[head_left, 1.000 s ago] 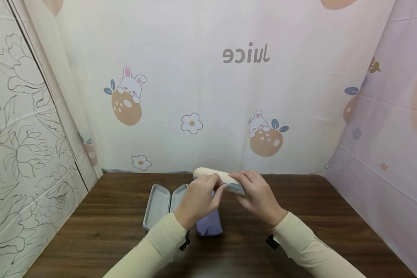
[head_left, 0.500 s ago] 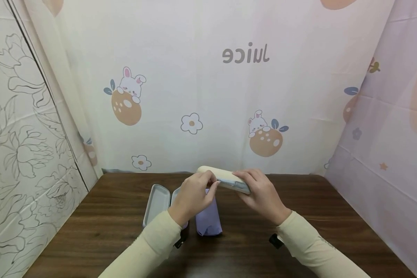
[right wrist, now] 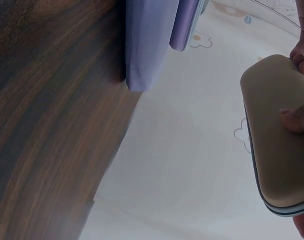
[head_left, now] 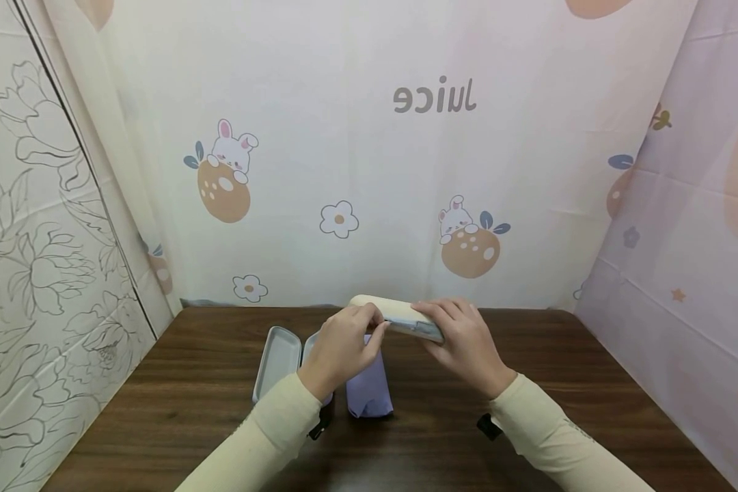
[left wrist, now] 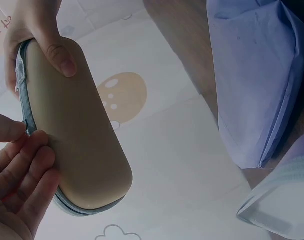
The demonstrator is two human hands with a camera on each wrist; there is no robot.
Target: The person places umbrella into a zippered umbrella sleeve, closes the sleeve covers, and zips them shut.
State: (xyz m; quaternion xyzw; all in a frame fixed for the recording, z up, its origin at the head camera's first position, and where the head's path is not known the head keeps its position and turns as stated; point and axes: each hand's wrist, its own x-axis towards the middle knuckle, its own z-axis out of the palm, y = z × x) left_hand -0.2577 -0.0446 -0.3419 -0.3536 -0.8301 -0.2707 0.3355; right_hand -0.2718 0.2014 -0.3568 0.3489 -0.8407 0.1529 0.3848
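A cream hard zip case (head_left: 378, 305) with a grey-blue zipper edge is held tilted above the table in both hands. My right hand (head_left: 464, 342) grips its right end, thumb on one broad face and fingers on the other in the right wrist view. My left hand (head_left: 343, 345) pinches at the zipper (left wrist: 28, 120) along the side; the pull itself is mostly hidden by the fingertips. Below the left hand lies a purple pouch (head_left: 369, 393), upright lengthwise on the table. Left of that, an open case (head_left: 279, 362) shows a pale grey inside, partly covered by my left arm.
The dark wooden table (head_left: 590, 410) extends to both sides and meets a printed curtain (head_left: 357, 137) just behind the hands. Fabric panels also stand along the left and right.
The left hand has shifted left and a little toward me, while the right hand and the zip case have moved slightly right. During the last half second they have hardly moved.
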